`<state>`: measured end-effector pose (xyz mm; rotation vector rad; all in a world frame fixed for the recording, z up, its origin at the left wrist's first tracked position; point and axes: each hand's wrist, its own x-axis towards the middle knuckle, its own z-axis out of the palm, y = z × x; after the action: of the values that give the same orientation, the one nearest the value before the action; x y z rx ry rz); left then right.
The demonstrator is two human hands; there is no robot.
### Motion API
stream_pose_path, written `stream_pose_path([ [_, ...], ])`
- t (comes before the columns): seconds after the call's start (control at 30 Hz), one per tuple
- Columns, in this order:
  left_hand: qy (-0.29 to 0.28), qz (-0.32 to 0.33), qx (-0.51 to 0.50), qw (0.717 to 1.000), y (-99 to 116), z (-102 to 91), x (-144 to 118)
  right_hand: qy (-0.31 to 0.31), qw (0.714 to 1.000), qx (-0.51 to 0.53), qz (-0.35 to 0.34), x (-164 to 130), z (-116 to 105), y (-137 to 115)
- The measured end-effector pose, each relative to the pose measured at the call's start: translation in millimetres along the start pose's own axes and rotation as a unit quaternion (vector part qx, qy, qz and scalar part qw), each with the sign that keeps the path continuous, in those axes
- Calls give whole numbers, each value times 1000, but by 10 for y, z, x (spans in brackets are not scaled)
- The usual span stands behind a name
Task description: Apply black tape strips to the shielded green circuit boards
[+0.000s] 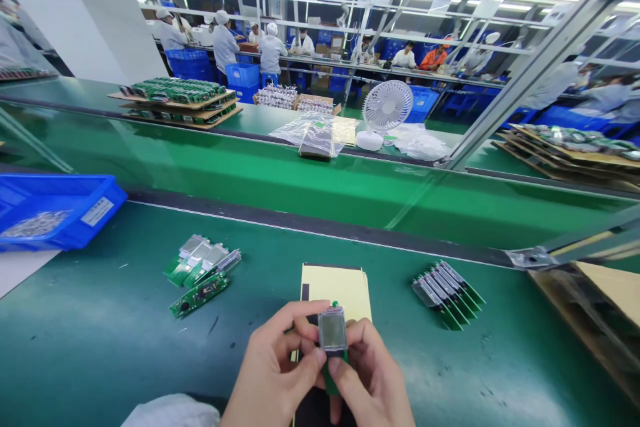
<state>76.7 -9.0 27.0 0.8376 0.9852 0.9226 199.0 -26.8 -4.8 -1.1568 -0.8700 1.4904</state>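
Note:
Between the fingers of both hands is a small green circuit board with a grey LCD screen (333, 330) at its upper end. My left hand (283, 363) pinches its left edge, and my right hand (373, 373) grips the right edge and lower part. Beneath them lies a stack of pale yellow sheets (337, 283) with a black portion partly hidden by my hands. To the left, several circuit boards with screens (205, 260) lie in a loose pile, one board (200, 293) showing its components. On the right, several similar boards (447, 293) lean together in a row.
A blue bin (95, 213) holding small pale parts stands at left. Cardboard trays (595, 320) are at the right edge. Beyond a green barrier (280, 180) are a white fan (387, 107), stacked boards (175, 93) and plastic bags (420, 140). Several people work in the background.

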Motion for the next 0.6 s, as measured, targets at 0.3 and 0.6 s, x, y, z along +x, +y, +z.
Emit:
stream_pose_path([
  [0.3,84,49,83,992,-89,86,-24,89,981,-153,-83,67,-220,-345],
  [0.6,59,24,178,982,-67,-107,29,295,631,-671,-252,385,-1013,-407],
])
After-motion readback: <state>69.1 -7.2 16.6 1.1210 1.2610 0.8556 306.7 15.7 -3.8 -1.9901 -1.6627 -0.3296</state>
